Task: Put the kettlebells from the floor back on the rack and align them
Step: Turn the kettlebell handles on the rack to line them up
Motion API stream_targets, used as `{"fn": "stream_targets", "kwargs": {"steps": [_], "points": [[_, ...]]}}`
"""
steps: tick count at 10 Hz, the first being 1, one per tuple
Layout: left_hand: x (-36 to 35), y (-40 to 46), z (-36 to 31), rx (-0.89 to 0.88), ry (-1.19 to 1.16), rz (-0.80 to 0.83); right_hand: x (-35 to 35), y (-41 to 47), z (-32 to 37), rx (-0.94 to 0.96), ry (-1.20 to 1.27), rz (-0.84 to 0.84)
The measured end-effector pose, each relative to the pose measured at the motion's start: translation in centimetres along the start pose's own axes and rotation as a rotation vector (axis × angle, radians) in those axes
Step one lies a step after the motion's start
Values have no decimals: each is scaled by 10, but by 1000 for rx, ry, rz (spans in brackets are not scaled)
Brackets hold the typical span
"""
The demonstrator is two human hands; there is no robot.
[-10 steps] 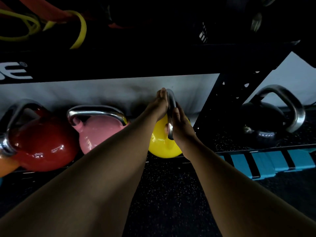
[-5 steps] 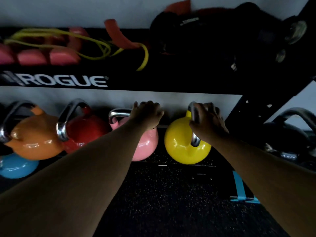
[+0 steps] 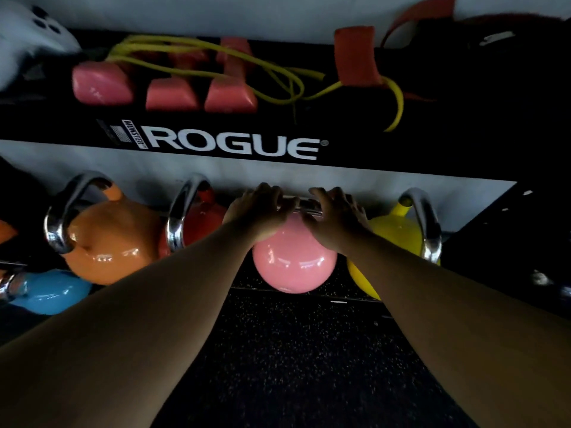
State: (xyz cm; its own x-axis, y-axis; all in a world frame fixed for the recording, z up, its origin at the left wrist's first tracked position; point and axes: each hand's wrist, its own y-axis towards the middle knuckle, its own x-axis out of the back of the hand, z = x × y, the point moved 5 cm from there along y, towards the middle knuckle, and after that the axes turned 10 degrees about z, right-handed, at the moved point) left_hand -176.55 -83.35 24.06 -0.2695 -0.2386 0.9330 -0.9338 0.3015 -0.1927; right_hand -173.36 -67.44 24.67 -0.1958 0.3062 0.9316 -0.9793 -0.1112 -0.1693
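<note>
Both of your hands are now on the pink kettlebell (image 3: 295,261): left hand (image 3: 258,213) curled over the left end of its chrome handle (image 3: 301,206), right hand (image 3: 335,220) over the right end, fingers wrapped down on the bar. Half a second ago your right hand was on the yellow kettlebell (image 3: 398,239) and only your left was on the pink one; a second ago both were on the yellow. So you've let go of the yellow, which sits alone on the lower shelf (image 3: 340,299), handle edge-on to you.

Pink sits on that shelf between the red kettlebell (image 3: 202,225) and the yellow, handle running crosswise. Red and the orange kettlebell (image 3: 114,245) have handles edge-on like the yellow, so pink looks like the odd one out. My read: yellow is done, you're about to rotate pink to match.

Blue kettlebell (image 3: 46,291) shows at lower left; can't tell whether it's on the shelf or the floor. The rack (image 3: 234,146) beam above leaves limited headroom, so twist rather than lift.
</note>
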Motion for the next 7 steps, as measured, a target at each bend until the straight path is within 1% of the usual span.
{"fn": "stream_targets", "kwargs": {"steps": [1,2,3,4,5,6,7], "points": [[-9,-2,14,24,-178,-17,-12,12,5,-47,23,57],[-21,-7,18,67,-369,-46,-19,10,3,-35,120,72],[-44,-15,11,172,-685,-77,-15,7,-7,-76,348,1],[-43,-8,9,171,-741,-109,-15,12,-6,-143,365,-26],[-36,9,17,20,-849,-95,-32,7,6,-233,308,-8],[-42,10,21,39,-983,-108,-34,-3,0,-247,547,-43],[-53,9,9,121,-1061,-200,-28,-5,-11,-282,857,-23]]}}
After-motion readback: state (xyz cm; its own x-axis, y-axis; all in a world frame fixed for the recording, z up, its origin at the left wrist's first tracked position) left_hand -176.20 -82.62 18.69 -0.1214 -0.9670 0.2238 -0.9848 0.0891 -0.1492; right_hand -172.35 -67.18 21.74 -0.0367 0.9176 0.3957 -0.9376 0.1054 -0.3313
